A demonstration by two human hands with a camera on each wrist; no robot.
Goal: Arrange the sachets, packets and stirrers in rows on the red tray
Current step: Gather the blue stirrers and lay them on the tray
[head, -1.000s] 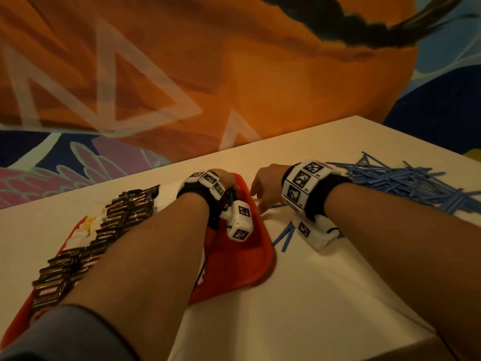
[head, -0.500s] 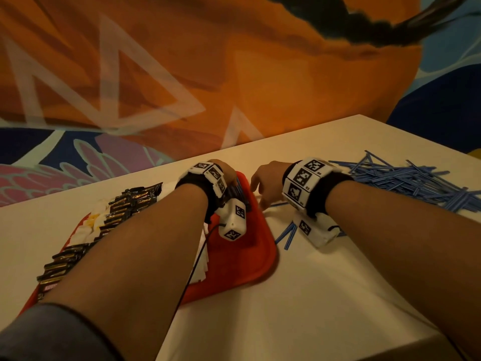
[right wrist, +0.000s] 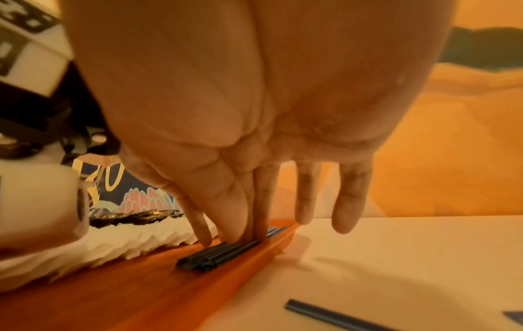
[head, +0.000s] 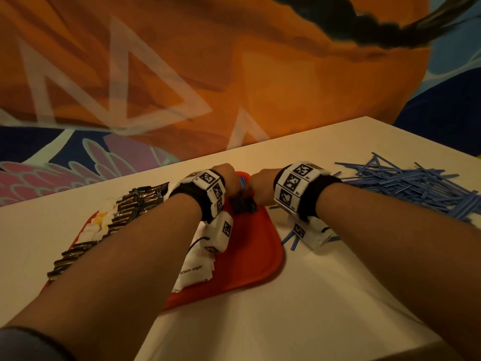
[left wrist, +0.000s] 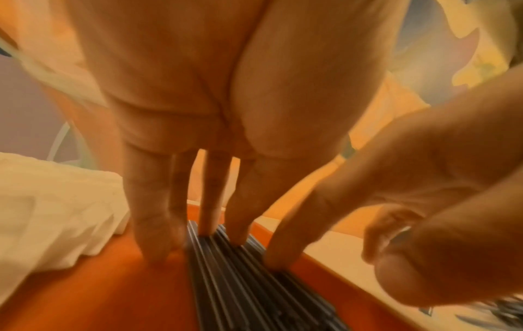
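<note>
Pressing down on a small bundle of stirrers (head: 243, 204) at the far right corner of the red tray (head: 250, 259), both hands meet over it.

Left hand (head: 226, 178): fingers (left wrist: 152, 226) extended, tips on and beside the bundle. Right hand (head: 260, 185): straight fingers (right wrist: 226, 215) touching the bundle's far end, none curled round it. White sachets (head: 194, 273) and dark packets (head: 125, 207) lie in rows on the tray's left. Loose blue stirrers (head: 416, 186) are heaped on the table (head: 299, 308), right of the tray.
</note>
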